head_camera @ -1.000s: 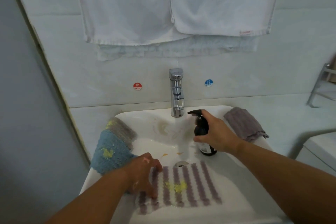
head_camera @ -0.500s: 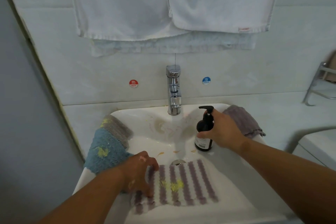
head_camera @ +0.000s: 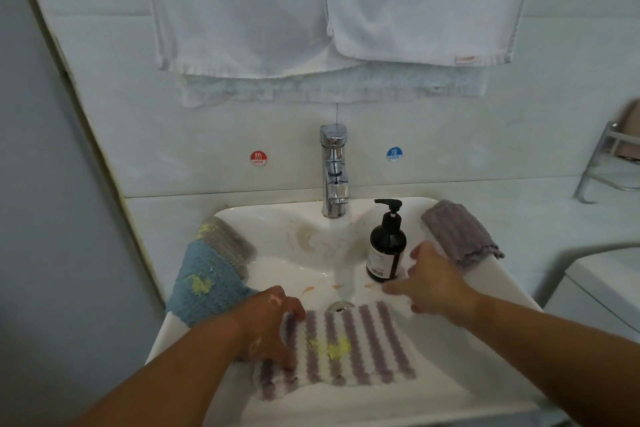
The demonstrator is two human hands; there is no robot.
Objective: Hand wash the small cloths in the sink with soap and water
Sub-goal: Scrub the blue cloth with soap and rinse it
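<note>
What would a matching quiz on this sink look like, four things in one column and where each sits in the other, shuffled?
Things:
1. striped cloth
2. blue cloth
3. ribbed cloth
4. bottle

Places:
A. on the right rim of the sink
B. upright, right of the tap
C. flat in the basin, left hand gripping its edge
D. draped over the left rim

Pairs: 1-C, 2-D, 3-A, 4-B
</note>
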